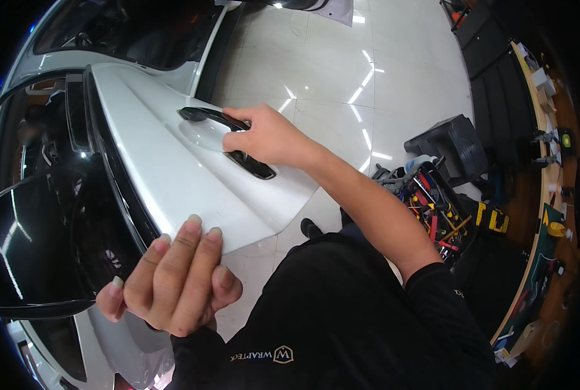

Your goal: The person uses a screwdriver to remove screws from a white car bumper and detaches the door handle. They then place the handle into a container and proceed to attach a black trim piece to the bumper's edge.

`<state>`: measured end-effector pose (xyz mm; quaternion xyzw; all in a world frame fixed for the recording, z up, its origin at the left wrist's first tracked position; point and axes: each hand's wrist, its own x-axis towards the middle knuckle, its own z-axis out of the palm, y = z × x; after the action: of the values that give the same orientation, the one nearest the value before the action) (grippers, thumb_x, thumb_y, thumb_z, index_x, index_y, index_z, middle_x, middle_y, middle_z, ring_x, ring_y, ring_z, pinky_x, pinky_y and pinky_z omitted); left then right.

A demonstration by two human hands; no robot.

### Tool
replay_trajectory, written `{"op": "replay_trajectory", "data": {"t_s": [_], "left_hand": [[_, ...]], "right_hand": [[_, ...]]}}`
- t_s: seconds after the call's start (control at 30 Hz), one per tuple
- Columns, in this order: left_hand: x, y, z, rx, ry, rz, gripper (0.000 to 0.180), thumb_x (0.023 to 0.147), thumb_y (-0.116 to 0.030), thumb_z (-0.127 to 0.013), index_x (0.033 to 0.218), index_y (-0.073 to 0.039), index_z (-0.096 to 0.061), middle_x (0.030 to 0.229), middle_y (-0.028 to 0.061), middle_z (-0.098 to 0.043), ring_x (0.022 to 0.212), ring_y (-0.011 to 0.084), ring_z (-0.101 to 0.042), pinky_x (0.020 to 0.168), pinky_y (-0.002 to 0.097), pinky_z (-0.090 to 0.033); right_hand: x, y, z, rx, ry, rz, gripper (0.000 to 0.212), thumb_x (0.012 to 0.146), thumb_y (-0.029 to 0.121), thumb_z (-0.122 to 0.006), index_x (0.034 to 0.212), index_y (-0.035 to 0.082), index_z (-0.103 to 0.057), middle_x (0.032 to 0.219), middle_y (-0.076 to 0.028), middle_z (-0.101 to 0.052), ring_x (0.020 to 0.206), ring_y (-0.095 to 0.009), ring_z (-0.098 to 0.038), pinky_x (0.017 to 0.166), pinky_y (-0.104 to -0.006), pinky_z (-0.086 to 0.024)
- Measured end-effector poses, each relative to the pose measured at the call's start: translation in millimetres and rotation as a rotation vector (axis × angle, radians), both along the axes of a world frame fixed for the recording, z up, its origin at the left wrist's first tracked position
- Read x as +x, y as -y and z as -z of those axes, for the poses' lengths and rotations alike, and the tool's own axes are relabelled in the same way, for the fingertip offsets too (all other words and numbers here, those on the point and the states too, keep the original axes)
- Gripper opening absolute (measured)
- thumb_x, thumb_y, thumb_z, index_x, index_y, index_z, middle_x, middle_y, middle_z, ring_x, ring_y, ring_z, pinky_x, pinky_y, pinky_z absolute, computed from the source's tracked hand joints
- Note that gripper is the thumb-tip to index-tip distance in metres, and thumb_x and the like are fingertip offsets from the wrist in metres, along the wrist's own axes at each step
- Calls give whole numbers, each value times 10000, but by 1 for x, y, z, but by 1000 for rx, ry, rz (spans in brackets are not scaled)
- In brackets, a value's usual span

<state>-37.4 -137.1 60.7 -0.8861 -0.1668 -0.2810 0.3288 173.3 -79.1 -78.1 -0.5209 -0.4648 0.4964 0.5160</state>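
Observation:
A white car door [150, 149] spreads out in front of me on the left, with dark window glass [49, 240] along its far left side. My right hand [274, 136] is closed on the black door handle [213, 116], thumb and fingers around its near part. The handle's strap stands off the door there, and a glossy black piece [257, 166] shows on the panel just below the hand. My left hand [176, 279] is raised by the door's lower near corner, fingers apart and slightly curled, holding nothing. Whether its fingertips touch the door edge, I cannot tell.
Beyond the door is the white car body [189, 75] with its dark cabin. An open bag of hand tools [433, 214] and a dark grey step stool [449, 146] stand on the tiled floor [316, 71] to my right. A wooden-edged workbench [530, 289] runs along the far right.

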Motion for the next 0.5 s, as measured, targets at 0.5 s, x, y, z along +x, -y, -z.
{"op": "replay_trajectory", "data": {"t_s": [0.5], "left_hand": [[0, 3, 1, -23, 12, -34, 334, 954, -382, -534, 851, -233, -816, 913, -74, -781, 930, 91, -622, 1043, 378, -259]], "right_hand": [[-7, 2, 2, 36, 285, 21, 552, 870, 272, -613, 1365, 30, -569, 899, -185, -695, 805, -290, -654, 784, -355, -510]]}}
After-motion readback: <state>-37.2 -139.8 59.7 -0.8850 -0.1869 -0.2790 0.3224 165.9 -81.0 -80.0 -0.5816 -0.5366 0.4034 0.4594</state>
